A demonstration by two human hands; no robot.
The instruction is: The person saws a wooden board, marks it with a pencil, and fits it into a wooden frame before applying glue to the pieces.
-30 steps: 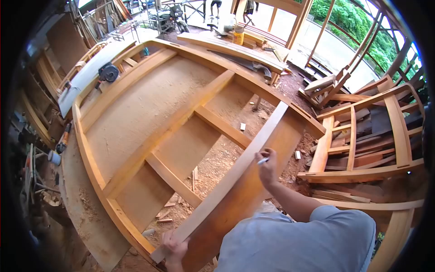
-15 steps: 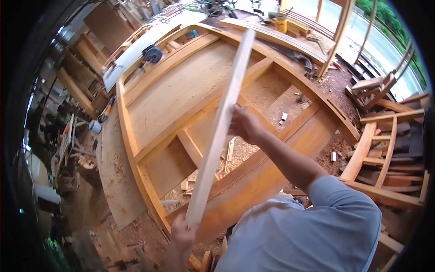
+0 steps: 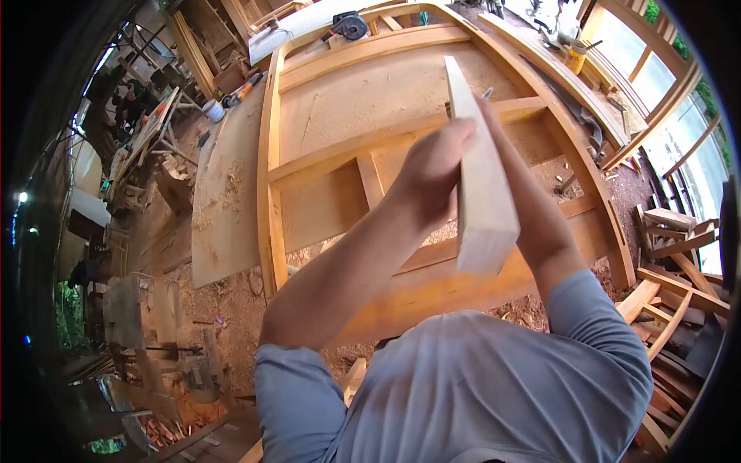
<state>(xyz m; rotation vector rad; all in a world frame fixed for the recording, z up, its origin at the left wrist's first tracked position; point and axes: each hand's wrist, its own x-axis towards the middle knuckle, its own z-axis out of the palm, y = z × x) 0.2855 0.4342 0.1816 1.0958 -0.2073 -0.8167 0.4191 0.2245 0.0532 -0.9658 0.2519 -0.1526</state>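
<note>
A long pale wooden board (image 3: 482, 185) is held up end-on, its near end close to my chest and its far end pointing away over the frame. My left hand (image 3: 444, 158) is closed round the board's left side. On the right side, my right hand (image 3: 486, 108) is mostly hidden behind the board; only a small part shows near the board's far half. Below lies a large orange-brown wooden frame (image 3: 347, 150) with crossbars and flat panels.
A power tool (image 3: 349, 27) rests at the frame's far edge. A white can (image 3: 214, 110) stands at the left, a yellow container (image 3: 576, 57) at the back right. A ladder-like wooden frame (image 3: 670, 324) lies at the right. Wood shavings cover the ground.
The board has swung from a slanted position across the view to pointing away from me. My left hand has moved up and forward along it. The view has shifted, too.
</note>
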